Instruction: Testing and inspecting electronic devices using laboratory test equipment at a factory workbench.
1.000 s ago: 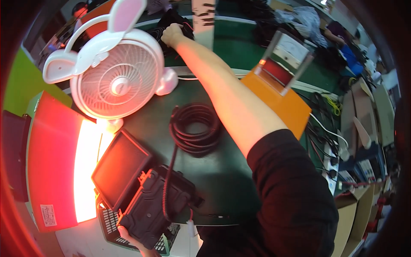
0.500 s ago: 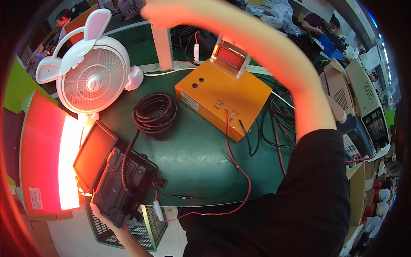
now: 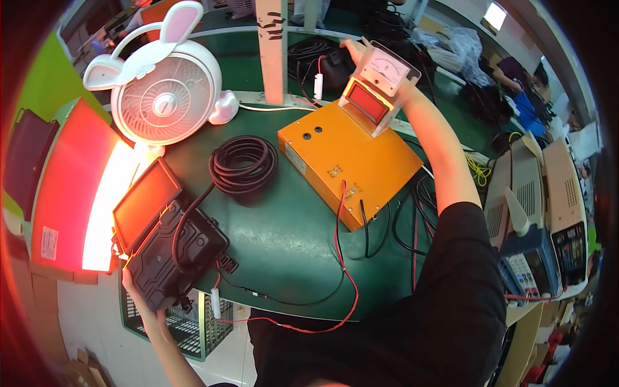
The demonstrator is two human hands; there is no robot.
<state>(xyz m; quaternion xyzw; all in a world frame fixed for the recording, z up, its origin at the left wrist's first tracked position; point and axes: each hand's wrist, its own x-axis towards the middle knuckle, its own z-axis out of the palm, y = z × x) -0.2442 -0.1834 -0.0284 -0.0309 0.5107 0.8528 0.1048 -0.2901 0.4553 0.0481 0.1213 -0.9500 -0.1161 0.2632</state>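
At the table's near left edge my left hand is closed on the lower edge of a black plastic case. A flat framed panel, tinted orange by the glow, is attached to that case. A ribbed black hose runs from the case to a coil on the table. My right arm stretches past the orange box with its upright dial meter. Behind the meter, my right hand has its fingers bent over a second black case; the meter hides part of this hand.
A bright glowing lamp panel and a white rabbit-eared fan stand left. Red and black wires cross the table's near edge. A post rises at the back; bench instruments stand right. Below is a green crate.
My right hand has come down from the upper left, near the post, to the black case behind the meter. My left hand keeps hold of the near case. The view has shifted.
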